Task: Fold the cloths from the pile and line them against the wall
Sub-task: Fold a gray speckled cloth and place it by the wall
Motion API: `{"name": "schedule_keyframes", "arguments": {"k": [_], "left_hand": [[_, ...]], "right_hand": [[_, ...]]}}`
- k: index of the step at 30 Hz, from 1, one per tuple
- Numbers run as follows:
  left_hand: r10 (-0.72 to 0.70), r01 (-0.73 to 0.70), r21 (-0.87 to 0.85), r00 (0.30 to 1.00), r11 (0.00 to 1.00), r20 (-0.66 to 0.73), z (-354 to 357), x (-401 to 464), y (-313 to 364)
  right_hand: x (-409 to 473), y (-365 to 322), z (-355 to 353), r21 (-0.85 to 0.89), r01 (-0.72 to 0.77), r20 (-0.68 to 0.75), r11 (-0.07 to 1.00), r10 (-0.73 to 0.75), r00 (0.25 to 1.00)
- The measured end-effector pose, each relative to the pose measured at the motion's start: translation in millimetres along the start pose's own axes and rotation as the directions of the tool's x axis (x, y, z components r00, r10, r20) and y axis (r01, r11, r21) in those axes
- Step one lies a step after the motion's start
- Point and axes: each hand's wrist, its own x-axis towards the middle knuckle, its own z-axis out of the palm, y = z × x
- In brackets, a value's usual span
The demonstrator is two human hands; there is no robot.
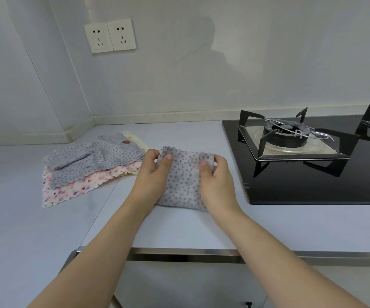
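Both hands pinch a grey dotted cloth on the pale counter.

The left hand [155, 174] and the right hand [216, 181] each grip a far corner of the grey spotted fabric cloth [183, 183], thumbs on top, its near end lying on the pale grey counter [179, 227] towards the front edge. The pile of unfolded cloths [91, 165], grey dotted ones over a pink floral one and a cream one, sits near the counter's back left corner. A black glass gas hob [301, 165] lies just beside the held cloth, at the counter's right.
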Motion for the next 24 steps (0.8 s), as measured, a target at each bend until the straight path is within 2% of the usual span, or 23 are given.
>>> {"name": "schedule_keyframes", "arguments": {"k": [4,8,10,14,16,20,24], "left_hand": [[-0.01,0.014,0.121,0.999,0.993,-0.032,6,4,1],[0.013,-0.009,0.189,1.0,0.982,-0.022,9,-3,7],[-0.023,0.028,0.166,0.999,0.986,-0.033,8,-10,13],[-0.126,0.127,0.014,0.99,0.992,-0.056,7,-23,23],[-0.125,0.125,-0.003,0.99,0.992,-0.062,10,-28,25],[-0.073,0.076,0.028,0.993,0.997,-0.092,21,-19,33],[-0.057,0.059,0.028,0.994,0.998,-0.092,32,28,28]], "right_hand": [[0,-1,1,-0.08,0.04,-0.049,0.996,-0.044,0.998],[-7,-5,-1,-0.088,0.045,-0.124,0.995,-0.056,0.991],[-13,-7,-3,-0.086,0.029,-0.14,0.996,-0.041,0.989],[-21,-16,-8,-0.052,-0.05,-0.129,0.997,0.043,0.991],[-18,-20,-13,-0.09,-0.081,-0.132,0.993,0.069,0.989],[2,-26,-21,-0.133,-0.018,-0.144,0.991,-0.001,0.99],[49,-27,-16,-0.144,0.022,-0.147,0.989,-0.043,0.988]]}}
